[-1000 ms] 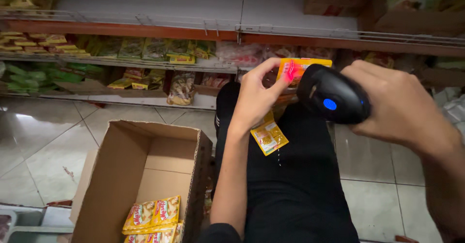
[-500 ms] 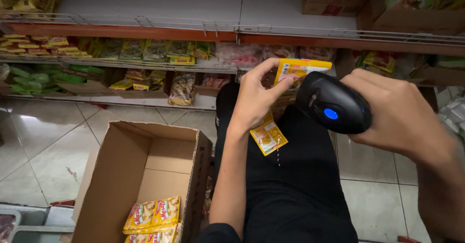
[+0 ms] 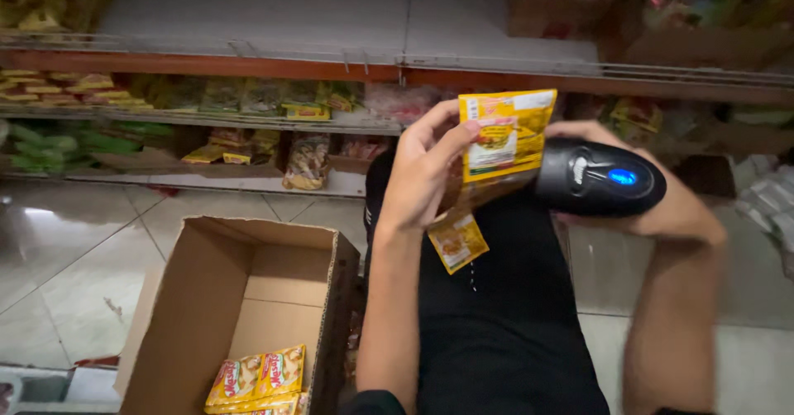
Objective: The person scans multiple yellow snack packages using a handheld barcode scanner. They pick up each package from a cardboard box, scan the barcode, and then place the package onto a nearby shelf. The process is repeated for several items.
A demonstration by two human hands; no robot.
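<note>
My left hand (image 3: 423, 171) holds up a strip of yellow sachets (image 3: 505, 136) in front of me; one more sachet of the strip (image 3: 457, 240) dangles below the hand over my black-clad leg. My right hand (image 3: 662, 208) grips a black handheld barcode scanner (image 3: 600, 178) with a blue light on top. The scanner's nose sits right behind the raised sachet's right edge, almost touching it.
An open cardboard box (image 3: 207, 299) stands on the tiled floor at lower left, with several yellow sachets (image 3: 258, 375) in its bottom. Store shelves (image 3: 248, 121) with packaged goods run across the back. A box of white items (image 3: 773, 196) lies at the far right.
The red scan glow on the sachet has gone. My left hand has turned the sachet upright and lower, and the scanner has dropped and swung left until it sits close behind it.
</note>
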